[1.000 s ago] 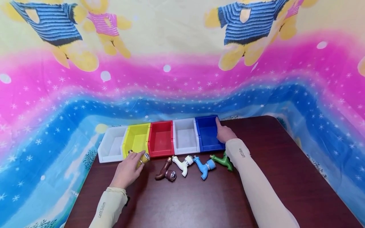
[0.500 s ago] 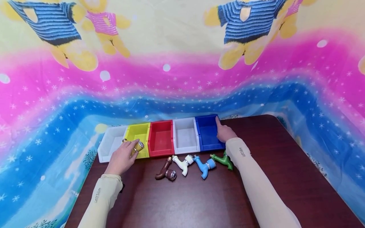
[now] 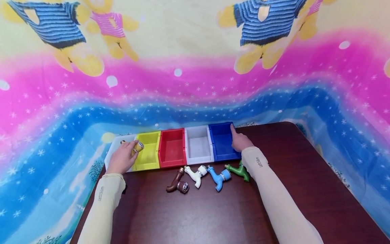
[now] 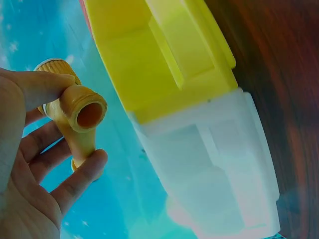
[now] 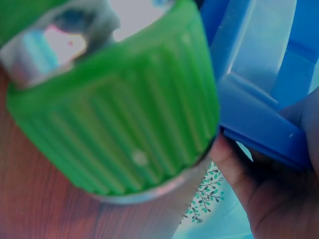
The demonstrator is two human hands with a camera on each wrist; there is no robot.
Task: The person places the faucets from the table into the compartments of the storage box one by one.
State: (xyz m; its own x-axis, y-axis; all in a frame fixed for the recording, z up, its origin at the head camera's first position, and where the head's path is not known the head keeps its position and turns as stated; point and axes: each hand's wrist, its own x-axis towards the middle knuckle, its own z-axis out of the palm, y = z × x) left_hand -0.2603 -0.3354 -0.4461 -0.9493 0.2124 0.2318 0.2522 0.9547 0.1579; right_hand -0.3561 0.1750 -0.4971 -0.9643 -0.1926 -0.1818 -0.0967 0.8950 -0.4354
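Observation:
My left hand grips a yellow tap between thumb and fingers, above the leftmost white bin and beside the yellow bin. In the left wrist view the tap's round open end faces the camera, and both bins lie to its right. My right hand holds the right side wall of the blue bin, fingers on either side of it. Close to that wrist lies a green tap, partly hidden by the sleeve; its ribbed green knob fills much of the right wrist view.
A red bin and another white bin stand in the same row. In front of them a brown tap, a white tap and a blue tap lie on the dark wooden table. Patterned cloth hangs behind.
My left hand has carried the yellow tap leftward and away from me, from the front of the yellow bin to over the leftmost white bin. The right hand stays on the blue bin.

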